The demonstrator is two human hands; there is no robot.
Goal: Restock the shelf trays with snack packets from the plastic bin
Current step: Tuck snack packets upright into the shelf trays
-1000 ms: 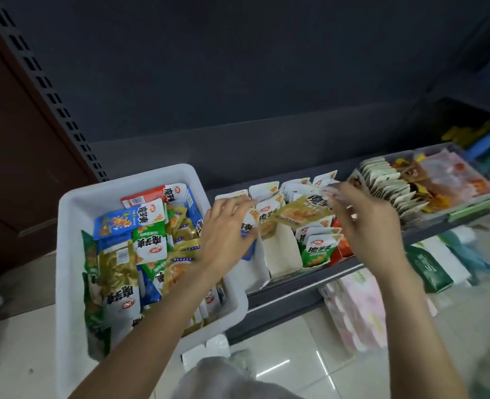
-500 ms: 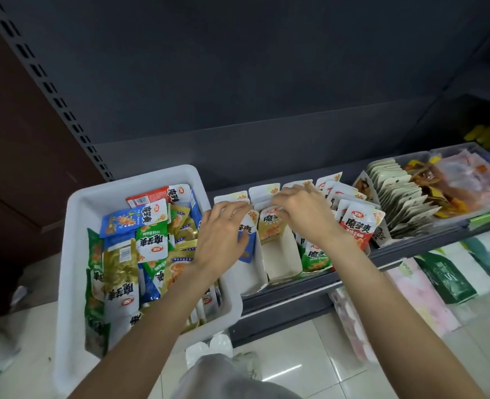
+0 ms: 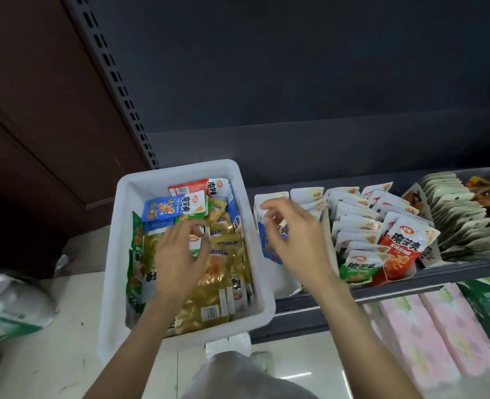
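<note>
Snack packets fill the white rectangular plastic bin [image 3: 114,254], which sits at the left end of the dark metal shelf [image 3: 410,280], its right wall just beside the first white cardboard shelf tray [image 3: 281,283]. Inside the bin lie gold foil packets [image 3: 215,298], green ones along the left wall, and at the far end a blue packet [image 3: 163,210] overlapping a red packet [image 3: 191,187].

The left hand [image 3: 177,254] is down inside the bin, fingers curled, pinching a small green-and-white packet [image 3: 194,241] between thumb and fingertips on top of the pile. The right hand [image 3: 295,234] hovers over the first shelf tray with its fingers loosely bent; they appear to hold nothing, though a bit of packet shows behind them and I cannot tell whether it is touched. A blue packet stands in that tray beneath the palm.

Further right along the shelf, rows of white-backed packets [image 3: 353,226] stand upright in the neighbouring trays, fronted by a green packet [image 3: 359,266] and a red packet with white characters [image 3: 405,249]. Beyond them a clear tray [image 3: 468,171] holds pale flat sachets and brown and orange ones. Pink packs [image 3: 422,332] sit on the level below.
</note>
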